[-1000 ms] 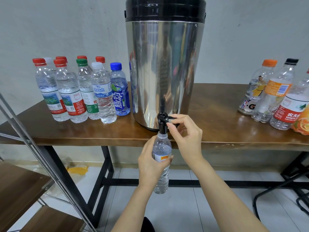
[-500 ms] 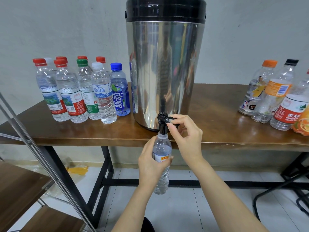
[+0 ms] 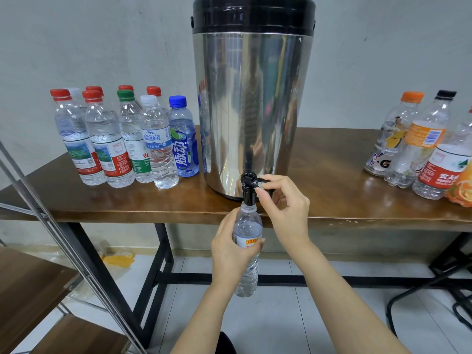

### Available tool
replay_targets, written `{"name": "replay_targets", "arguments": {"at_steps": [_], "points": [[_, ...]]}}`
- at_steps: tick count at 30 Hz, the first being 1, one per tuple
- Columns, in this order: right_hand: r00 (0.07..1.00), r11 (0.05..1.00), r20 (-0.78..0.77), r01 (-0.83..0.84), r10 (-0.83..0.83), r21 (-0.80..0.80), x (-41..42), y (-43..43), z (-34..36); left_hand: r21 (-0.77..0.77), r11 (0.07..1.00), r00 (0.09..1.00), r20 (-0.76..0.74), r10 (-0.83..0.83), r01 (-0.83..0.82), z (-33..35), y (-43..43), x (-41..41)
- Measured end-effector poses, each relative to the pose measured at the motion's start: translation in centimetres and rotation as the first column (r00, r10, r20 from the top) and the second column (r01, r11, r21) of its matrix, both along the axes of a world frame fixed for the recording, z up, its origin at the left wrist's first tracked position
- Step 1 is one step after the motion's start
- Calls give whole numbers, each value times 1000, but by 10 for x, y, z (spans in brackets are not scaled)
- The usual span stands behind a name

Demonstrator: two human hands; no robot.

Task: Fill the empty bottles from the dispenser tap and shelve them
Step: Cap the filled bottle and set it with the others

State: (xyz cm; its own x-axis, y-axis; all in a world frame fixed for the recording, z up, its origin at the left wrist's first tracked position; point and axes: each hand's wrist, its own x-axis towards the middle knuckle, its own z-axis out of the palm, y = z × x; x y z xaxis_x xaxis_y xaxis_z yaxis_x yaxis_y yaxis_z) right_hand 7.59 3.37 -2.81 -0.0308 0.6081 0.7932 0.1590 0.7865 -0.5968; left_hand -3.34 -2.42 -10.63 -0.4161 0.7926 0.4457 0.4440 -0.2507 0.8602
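1. Head view: the left hand (image 3: pixel 231 254) is wrapped round the bottle (image 3: pixel 249 226) and grips it at the label. The bottle hangs below the table (image 3: pixel 332 200) edge, with its open mouth right under the tap (image 3: pixel 248 190) at the foot of the dispenser (image 3: pixel 252 111).
2. The right hand (image 3: pixel 286 200) pinches the lever (image 3: pixel 263 183) between thumb and forefinger. Its other fingers are loosely curled and hold nothing.
3. From where I stand, the lining up is what matters most. The bottle should be upright with its mouth centred on the spout, so nothing runs down the outside.
4. The water level is hard to read behind the left hand. I'd watch the neck and close the lever early, since a soft bottle squeezed when full will likely spill.
5. Capped bottles (image 3: pixel 122 139) stand left of the dispenser, and more bottles (image 3: pixel 419 144) stand at the table's right end. The shelf (image 3: pixel 30 284) sits low on the left, probably where this one goes once it is capped.
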Motion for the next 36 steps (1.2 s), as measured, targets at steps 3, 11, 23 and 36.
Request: {"name": "replay_targets", "arguments": {"at_steps": [3, 11, 23, 36], "points": [[1000, 1000, -5, -3, 3, -2, 0, 0, 0, -2, 1000, 1000, -6, -3, 3, 0, 0, 0], [1000, 1000, -7, -9, 9, -4, 0, -1, 0, -5, 1000, 1000, -3, -4, 4, -2, 0, 0], [1000, 1000, -10, -5, 5, 0, -1, 0, 0, -14, 1000, 1000, 8, -4, 4, -4, 2, -1], [1000, 1000, -8, -4, 4, 0, -1, -1, 0, -14, 1000, 1000, 1, -1, 1, -2, 1, -1]]}}
